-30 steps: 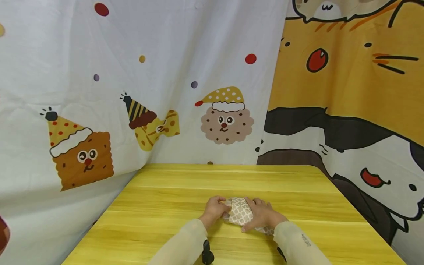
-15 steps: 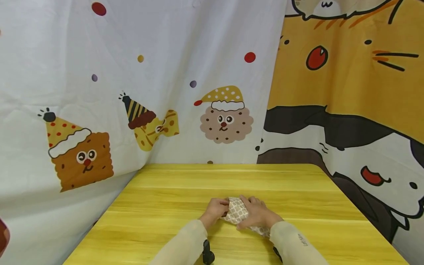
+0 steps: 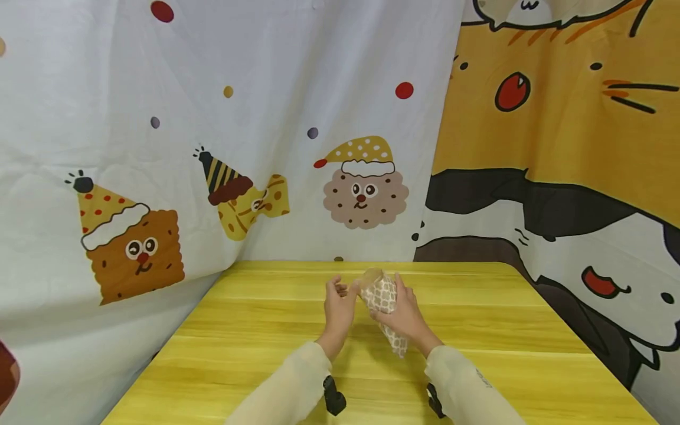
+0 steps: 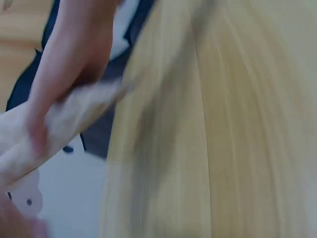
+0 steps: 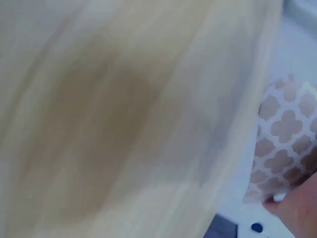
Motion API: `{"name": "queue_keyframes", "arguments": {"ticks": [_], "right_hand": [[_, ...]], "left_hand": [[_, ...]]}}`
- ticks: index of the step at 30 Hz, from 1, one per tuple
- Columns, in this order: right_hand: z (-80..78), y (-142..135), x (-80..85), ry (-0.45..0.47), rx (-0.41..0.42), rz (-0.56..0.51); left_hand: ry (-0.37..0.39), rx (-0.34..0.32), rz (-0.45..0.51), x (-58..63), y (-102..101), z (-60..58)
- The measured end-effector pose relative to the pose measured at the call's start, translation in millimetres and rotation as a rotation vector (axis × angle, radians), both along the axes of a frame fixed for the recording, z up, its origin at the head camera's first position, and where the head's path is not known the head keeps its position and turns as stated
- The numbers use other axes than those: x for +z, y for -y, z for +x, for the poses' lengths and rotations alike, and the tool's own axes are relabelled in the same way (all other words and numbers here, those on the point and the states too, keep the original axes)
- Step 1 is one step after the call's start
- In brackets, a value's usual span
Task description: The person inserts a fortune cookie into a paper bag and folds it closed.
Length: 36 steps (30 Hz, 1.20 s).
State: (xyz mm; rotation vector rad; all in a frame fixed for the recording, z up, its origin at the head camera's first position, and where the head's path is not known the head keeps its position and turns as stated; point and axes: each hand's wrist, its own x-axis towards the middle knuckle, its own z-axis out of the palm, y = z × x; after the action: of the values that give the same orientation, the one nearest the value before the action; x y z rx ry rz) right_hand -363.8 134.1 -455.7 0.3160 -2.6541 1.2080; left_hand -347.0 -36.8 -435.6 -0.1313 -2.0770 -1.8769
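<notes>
A beige paper cone (image 3: 380, 294) with a white lattice pattern is held up over the table, its wide end up and its narrow end slanting down to the right. My right hand (image 3: 405, 316) grips it from the right, thumb across the front. At the left of the wide end is my left hand (image 3: 339, 307), fingers loosely bent and thumb right by the rim. In the left wrist view the cone (image 4: 64, 116) and right hand (image 4: 74, 54) are blurred. The right wrist view shows the lattice side of the cone (image 5: 285, 134) beside part of the right hand (image 5: 299, 210).
The yellow wood-grain table (image 3: 255, 330) spreads under both hands. Behind it hangs a white curtain (image 3: 276, 71) printed with cartoon biscuits, meeting an orange cartoon-animal curtain (image 3: 558, 136) at the right. Black straps (image 3: 333, 395) show below the pale sleeves.
The cone has risen from low at the table and turned more upright in my right hand. My left hand has come off its end and moved up and forward, fingers loosened.
</notes>
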Motion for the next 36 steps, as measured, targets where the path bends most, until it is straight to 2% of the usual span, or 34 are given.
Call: {"name": "queue_keyframes", "arguments": {"ticks": [2, 4, 6, 9, 11, 13, 16, 18, 20, 24, 26, 28, 31, 33, 36], "right_hand": [[-1.0, 5.5, 8.3, -0.039, -0.035, -0.056], [0.6, 10.3, 18.3, -0.072, -0.044, -0.108], [3.1, 12.7, 27.5, -0.108, -0.035, -0.17], [7.8, 10.0, 31.8, -0.125, 0.006, -0.282], [10.6, 4.8, 26.7, -0.075, 0.045, -0.332], [12.2, -0.6, 17.1, 0.002, 0.075, -0.348], [12.5, -4.6, 5.8, 0.088, 0.137, -0.344], [12.5, -4.6, 4.2, 0.085, 0.182, -0.35], [12.6, -3.6, 6.5, 0.067, 0.212, -0.35], [14.5, -3.7, 16.0, -0.021, 0.199, -0.338], [14.6, -5.4, 18.2, -0.048, 0.184, -0.343], [14.0, -8.0, 15.9, -0.041, 0.192, -0.344], [13.7, -12.3, 6.0, 0.041, 0.22, -0.361], [13.2, -13.8, 0.4, 0.067, 0.247, -0.376], [11.7, -13.8, 2.9, 0.026, 0.272, -0.409]], "left_hand": [[0.076, -0.091, 0.067, 5.4, -6.0, 1.1], [0.091, -0.179, 0.086, 13.8, -8.0, -1.2], [0.042, -0.248, 0.077, 23.7, -3.8, -6.3], [-0.041, -0.314, -0.029, 33.3, 11.6, -14.7], [-0.032, -0.383, -0.118, 29.8, 23.9, -18.5], [0.026, -0.456, -0.191, 19.1, 34.6, -19.4], [0.147, -0.537, -0.194, -0.4, 43.4, -17.5], [0.18, -0.543, -0.163, -7.7, 44.5, -15.6], [0.179, -0.532, -0.122, -9.3, 43.5, -14.8], [0.115, -0.469, -0.147, 1.7, 40.4, -14.8], [0.074, -0.462, -0.173, 8.0, 40.0, -15.3], [0.071, -0.474, -0.197, 7.7, 40.9, -17.0], [0.111, -0.531, -0.186, -2.6, 43.3, -18.5], [0.135, -0.54, -0.196, -9.2, 44.1, -19.1], [0.112, -0.524, -0.214, -3.5, 42.5, -19.8]]}}
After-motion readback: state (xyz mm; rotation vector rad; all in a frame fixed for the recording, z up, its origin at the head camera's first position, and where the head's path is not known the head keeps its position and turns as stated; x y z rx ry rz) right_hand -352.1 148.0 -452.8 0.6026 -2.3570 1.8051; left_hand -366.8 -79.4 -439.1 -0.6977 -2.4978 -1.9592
